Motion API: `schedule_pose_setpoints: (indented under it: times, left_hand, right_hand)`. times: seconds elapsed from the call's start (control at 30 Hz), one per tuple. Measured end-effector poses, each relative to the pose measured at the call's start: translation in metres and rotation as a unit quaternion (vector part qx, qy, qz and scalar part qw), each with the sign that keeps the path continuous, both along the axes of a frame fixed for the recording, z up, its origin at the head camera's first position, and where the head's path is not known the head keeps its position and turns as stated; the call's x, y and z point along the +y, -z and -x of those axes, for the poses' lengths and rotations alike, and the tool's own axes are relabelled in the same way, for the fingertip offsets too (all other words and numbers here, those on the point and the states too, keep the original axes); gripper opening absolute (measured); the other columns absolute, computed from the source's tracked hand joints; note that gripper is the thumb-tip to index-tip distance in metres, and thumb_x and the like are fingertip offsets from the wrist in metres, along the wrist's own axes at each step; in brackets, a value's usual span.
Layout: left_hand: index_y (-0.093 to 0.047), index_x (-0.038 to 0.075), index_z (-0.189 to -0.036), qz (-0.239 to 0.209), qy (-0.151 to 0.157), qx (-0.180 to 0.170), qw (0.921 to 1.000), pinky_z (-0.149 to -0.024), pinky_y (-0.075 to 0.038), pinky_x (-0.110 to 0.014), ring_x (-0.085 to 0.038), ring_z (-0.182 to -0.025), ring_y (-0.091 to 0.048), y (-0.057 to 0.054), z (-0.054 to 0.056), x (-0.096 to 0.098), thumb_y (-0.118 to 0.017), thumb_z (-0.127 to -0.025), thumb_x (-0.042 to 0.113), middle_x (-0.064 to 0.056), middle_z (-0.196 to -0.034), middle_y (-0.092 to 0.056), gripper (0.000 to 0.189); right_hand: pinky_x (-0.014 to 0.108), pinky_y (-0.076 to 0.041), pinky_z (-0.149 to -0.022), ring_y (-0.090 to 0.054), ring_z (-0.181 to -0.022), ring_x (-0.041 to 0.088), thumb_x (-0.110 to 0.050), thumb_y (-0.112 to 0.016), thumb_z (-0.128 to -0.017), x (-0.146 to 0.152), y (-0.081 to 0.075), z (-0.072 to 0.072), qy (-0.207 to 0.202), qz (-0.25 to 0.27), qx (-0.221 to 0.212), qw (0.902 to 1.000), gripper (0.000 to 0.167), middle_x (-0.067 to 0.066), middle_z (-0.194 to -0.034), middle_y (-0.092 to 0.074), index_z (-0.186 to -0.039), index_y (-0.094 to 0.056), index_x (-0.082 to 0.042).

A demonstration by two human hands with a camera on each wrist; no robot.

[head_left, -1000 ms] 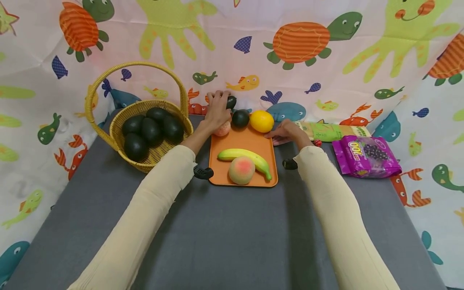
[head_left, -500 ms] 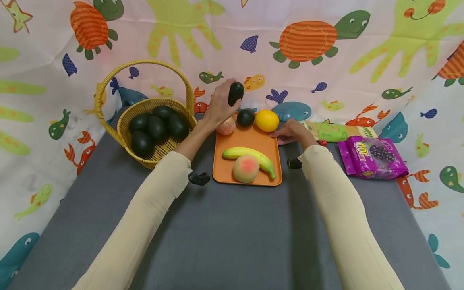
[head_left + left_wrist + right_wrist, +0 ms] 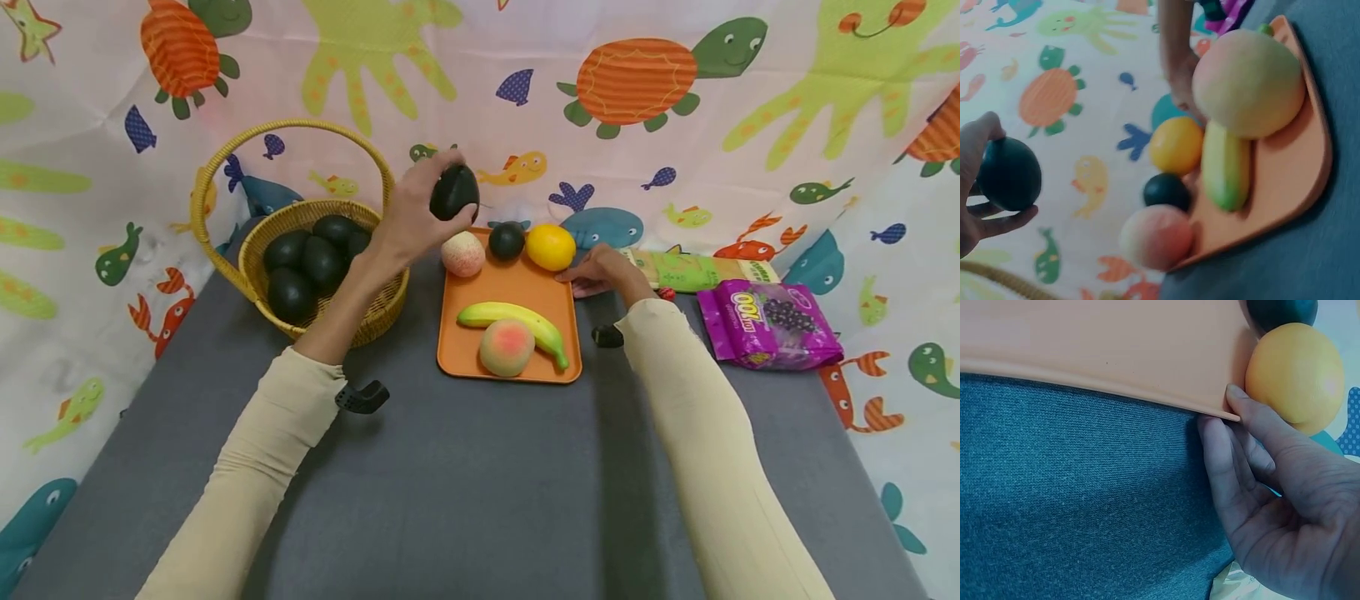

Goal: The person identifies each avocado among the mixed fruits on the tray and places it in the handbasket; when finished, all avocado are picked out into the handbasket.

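My left hand [image 3: 412,208] grips a dark avocado [image 3: 454,192] in the air between the basket and the tray. The left wrist view shows this avocado [image 3: 1010,174] between thumb and fingers. With thumb on top and fingers beneath, my right hand [image 3: 1285,487] pinches the rim of the orange tray [image 3: 510,287] at its far right. On the tray are a banana [image 3: 517,321], a peach [image 3: 507,347] leaning at its front, another peach [image 3: 463,254], a dark avocado [image 3: 507,242] and a yellow lemon-like fruit [image 3: 551,247] along the back.
A yellow wicker basket [image 3: 390,312] with a tall handle stands at the left, holding several dark avocados [image 3: 292,294]. Right of the tray lie a purple grape-print package [image 3: 771,325] and a flat green package [image 3: 697,272]. A printed cloth [image 3: 465,83] hangs behind the grey table [image 3: 480,483].
My left hand has lifted the avocado from behind the tray, then carried it left toward the basket. The right hand keeps its place at the tray rim.
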State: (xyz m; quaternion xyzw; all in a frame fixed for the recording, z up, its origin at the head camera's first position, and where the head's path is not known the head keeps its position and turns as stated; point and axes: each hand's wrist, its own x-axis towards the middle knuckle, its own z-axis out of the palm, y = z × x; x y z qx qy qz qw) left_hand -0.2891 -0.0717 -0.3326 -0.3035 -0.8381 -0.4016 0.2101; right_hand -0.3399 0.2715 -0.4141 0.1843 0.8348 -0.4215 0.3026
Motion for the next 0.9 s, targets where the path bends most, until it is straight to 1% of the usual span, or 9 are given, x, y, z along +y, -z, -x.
schedule_pose_setpoints:
  times: [0.07, 0.17, 0.3, 0.43, 0.53, 0.67, 0.77, 0.83, 0.9]
  left_hand:
    - [-0.054, 0.011, -0.146, 0.019, -0.006, -0.010, 0.9997, -0.113, -0.048, -0.047, -0.030, -0.134, -0.058, -0.007, -0.006, -0.015, -0.073, -0.095, 0.030, -0.014, -0.147, -0.060, 0.058]
    - [-0.053, 0.013, -0.147, 0.056, -0.028, -0.042, 0.9971, -0.099, -0.054, -0.048, -0.032, -0.122, -0.059, -0.014, -0.015, -0.040, -0.073, -0.095, 0.031, -0.015, -0.144, -0.060, 0.058]
    - [-0.052, 0.015, -0.147, 0.123, -0.066, -0.107, 0.9844, -0.096, -0.052, -0.054, -0.035, -0.117, -0.056, -0.016, -0.027, -0.072, -0.071, -0.095, 0.033, -0.017, -0.142, -0.059, 0.058]
    - [-0.053, 0.013, -0.144, 0.223, -0.087, -0.168, 0.9562, -0.100, -0.050, -0.058, -0.038, -0.117, -0.057, -0.010, -0.035, -0.096, -0.070, -0.095, 0.034, -0.019, -0.137, -0.061, 0.056]
    - [-0.055, 0.013, -0.142, 0.301, -0.090, -0.211, 0.9257, -0.095, -0.053, -0.058, -0.038, -0.110, -0.063, 0.000, -0.039, -0.109, -0.071, -0.095, 0.039, -0.019, -0.133, -0.065, 0.056]
    - [-0.058, 0.014, -0.140, 0.372, -0.098, -0.253, 0.8878, -0.086, -0.055, -0.061, -0.038, -0.101, -0.068, 0.021, -0.045, -0.122, -0.071, -0.095, 0.045, -0.021, -0.127, -0.070, 0.056]
    - [-0.061, 0.010, -0.136, 0.389, -0.093, -0.274, 0.8747, -0.087, -0.055, -0.063, -0.040, -0.103, -0.068, 0.034, -0.049, -0.126, -0.074, -0.095, 0.042, -0.024, -0.124, -0.070, 0.053]
    - [-0.063, 0.005, -0.134, 0.391, -0.093, -0.278, 0.8726, -0.092, -0.054, -0.063, -0.042, -0.110, -0.063, 0.039, -0.050, -0.126, -0.076, -0.095, 0.038, -0.027, -0.125, -0.066, 0.053]
    - [-0.065, 0.001, -0.133, 0.384, -0.095, -0.279, 0.8750, -0.098, -0.051, -0.064, -0.046, -0.117, -0.057, 0.041, -0.051, -0.124, -0.078, -0.094, 0.036, -0.030, -0.130, -0.060, 0.054]
  right_hand:
    - [0.028, -0.063, -0.077, -0.075, -0.063, 0.013, -0.026, -0.083, -0.090, 0.000, -0.002, 0.000, -0.001, -0.005, 0.004, 1.0000, 0.025, 0.002, -0.067, -0.073, -0.081, -0.075, -0.005]
    - [0.029, -0.063, -0.080, -0.076, -0.064, 0.014, -0.026, -0.083, -0.091, -0.001, -0.005, 0.001, -0.001, -0.006, 0.000, 1.0000, 0.025, 0.003, -0.067, -0.073, -0.082, -0.075, -0.004]
    - [0.030, -0.063, -0.080, -0.076, -0.064, 0.015, -0.026, -0.082, -0.091, -0.004, -0.008, 0.002, 0.003, -0.003, -0.016, 0.9999, 0.026, 0.004, -0.067, -0.073, -0.083, -0.074, -0.003]
    - [0.029, -0.064, -0.078, -0.075, -0.062, 0.014, -0.025, -0.082, -0.091, -0.004, -0.008, 0.001, 0.004, -0.005, -0.021, 0.9998, 0.025, 0.004, -0.066, -0.073, -0.083, -0.074, -0.002]
    - [0.029, -0.063, -0.079, -0.076, -0.064, 0.014, -0.026, -0.082, -0.092, -0.003, -0.008, -0.002, -0.002, -0.006, -0.020, 0.9998, 0.025, 0.004, -0.067, -0.074, -0.084, -0.075, -0.003]
    - [0.029, -0.063, -0.080, -0.076, -0.065, 0.014, -0.026, -0.083, -0.091, -0.003, -0.006, -0.002, -0.005, -0.005, -0.017, 0.9998, 0.025, 0.003, -0.068, -0.074, -0.084, -0.076, -0.003]
    - [0.029, -0.063, -0.078, -0.076, -0.063, 0.014, -0.025, -0.083, -0.090, -0.004, -0.005, 0.000, 0.002, -0.003, -0.016, 0.9999, 0.024, 0.003, -0.068, -0.074, -0.083, -0.075, -0.004]
    - [0.028, -0.063, -0.076, -0.075, -0.062, 0.013, -0.025, -0.083, -0.090, -0.004, -0.004, 0.001, 0.006, -0.004, -0.016, 0.9998, 0.024, 0.003, -0.067, -0.073, -0.082, -0.075, -0.004]
    - [0.027, -0.063, -0.076, -0.075, -0.062, 0.013, -0.025, -0.083, -0.090, -0.003, -0.004, 0.002, 0.007, -0.006, -0.018, 0.9998, 0.024, 0.003, -0.067, -0.073, -0.081, -0.075, -0.005]
